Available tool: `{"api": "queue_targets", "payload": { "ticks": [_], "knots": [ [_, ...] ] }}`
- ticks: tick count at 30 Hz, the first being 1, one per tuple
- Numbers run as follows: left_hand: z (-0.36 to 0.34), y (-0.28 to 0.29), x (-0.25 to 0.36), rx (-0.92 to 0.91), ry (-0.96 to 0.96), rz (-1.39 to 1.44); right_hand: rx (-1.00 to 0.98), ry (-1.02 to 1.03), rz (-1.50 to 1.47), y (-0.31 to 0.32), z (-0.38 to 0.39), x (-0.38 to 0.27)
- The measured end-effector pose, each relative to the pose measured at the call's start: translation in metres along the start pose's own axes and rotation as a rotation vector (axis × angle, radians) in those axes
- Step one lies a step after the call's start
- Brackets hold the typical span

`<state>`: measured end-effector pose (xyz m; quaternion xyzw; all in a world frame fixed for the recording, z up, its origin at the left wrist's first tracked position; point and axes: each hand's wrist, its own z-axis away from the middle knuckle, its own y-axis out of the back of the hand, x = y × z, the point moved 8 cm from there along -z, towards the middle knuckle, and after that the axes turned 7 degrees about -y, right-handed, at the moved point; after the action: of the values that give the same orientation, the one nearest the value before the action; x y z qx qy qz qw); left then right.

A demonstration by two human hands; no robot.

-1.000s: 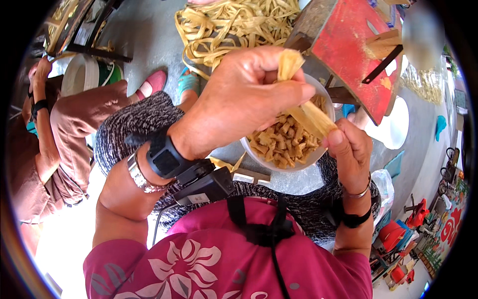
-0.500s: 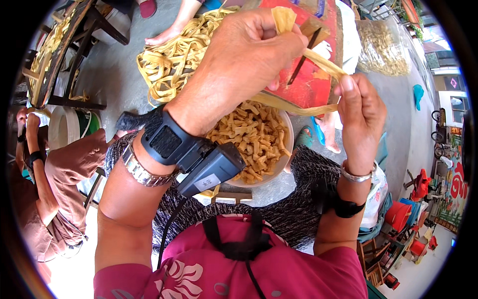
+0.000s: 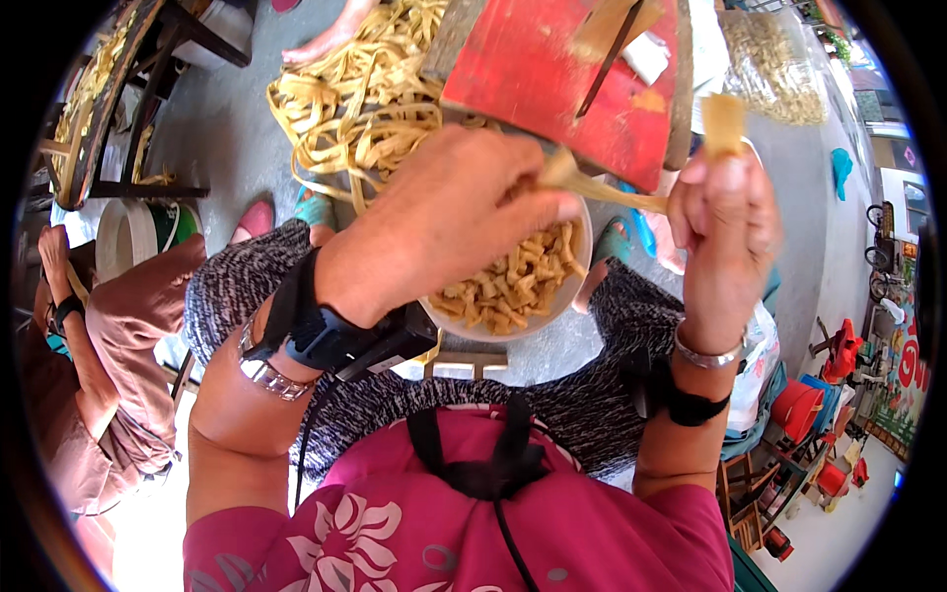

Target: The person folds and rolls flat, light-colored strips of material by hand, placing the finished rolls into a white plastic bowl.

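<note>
My right hand [image 3: 728, 212] is closed, pinching a pale yellow flat strip [image 3: 610, 191]; a short folded end sticks up above the thumb. From there the strip runs left to my left hand [image 3: 459, 202], whose thumb and fingers close on its other part; that hand is slightly blurred. Below the strip, between my knees, stands a white bowl [image 3: 584, 266] full of short folded yellow-brown pieces [image 3: 518, 286]. My left hand and wrist hide the bowl's left side. Just beyond is a red board [image 3: 513, 69] with a dark upright blade [image 3: 606, 61] beside a wooden block.
A heap of long loose strips [image 3: 360, 99] lies beyond my left hand. At far right sits a clear bag [image 3: 774, 74] of dried pieces. On the left, a person in brown trousers [image 3: 138, 306] sits by a bucket [image 3: 128, 237] and a dark wooden bench [image 3: 123, 109].
My left hand has moved down and toward me, from over the red board to above the bowl. The right hand has shifted slightly right, and a folded end now stands up from it.
</note>
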<state>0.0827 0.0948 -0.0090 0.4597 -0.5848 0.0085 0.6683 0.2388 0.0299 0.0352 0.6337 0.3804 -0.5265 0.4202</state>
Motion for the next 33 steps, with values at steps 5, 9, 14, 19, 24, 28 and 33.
{"api": "queue_targets", "payload": {
  "ticks": [5, 9, 14, 19, 24, 28, 33],
  "knots": [
    [0.029, -0.051, -0.022, -0.214, 0.344, 0.706, -0.179, 0.177, -0.008, -0.034, 0.039, -0.015],
    [0.041, -0.051, -0.029, 0.15, 0.537, 1.411, -0.527, 0.325, 0.179, -0.077, 0.056, -0.025],
    [0.046, -0.033, -0.023, 0.26, 0.608, 1.632, -0.572, -0.053, -0.007, -0.076, 0.062, 0.006],
    [0.042, -0.023, -0.012, 0.036, 0.397, 1.174, -0.272, -0.035, -0.334, -0.069, 0.047, 0.011],
    [0.042, -0.017, 0.006, -0.083, 0.189, 0.991, -0.121, -0.101, -0.344, -0.074, 0.032, 0.029],
    [0.043, -0.007, 0.016, -0.18, 0.098, 0.951, -0.185, -0.144, -0.365, -0.093, 0.026, 0.033],
    [0.043, 0.033, 0.026, 0.192, -0.168, 0.357, -0.12, -0.269, -0.232, -0.095, 0.02, 0.039]
  ]
}}
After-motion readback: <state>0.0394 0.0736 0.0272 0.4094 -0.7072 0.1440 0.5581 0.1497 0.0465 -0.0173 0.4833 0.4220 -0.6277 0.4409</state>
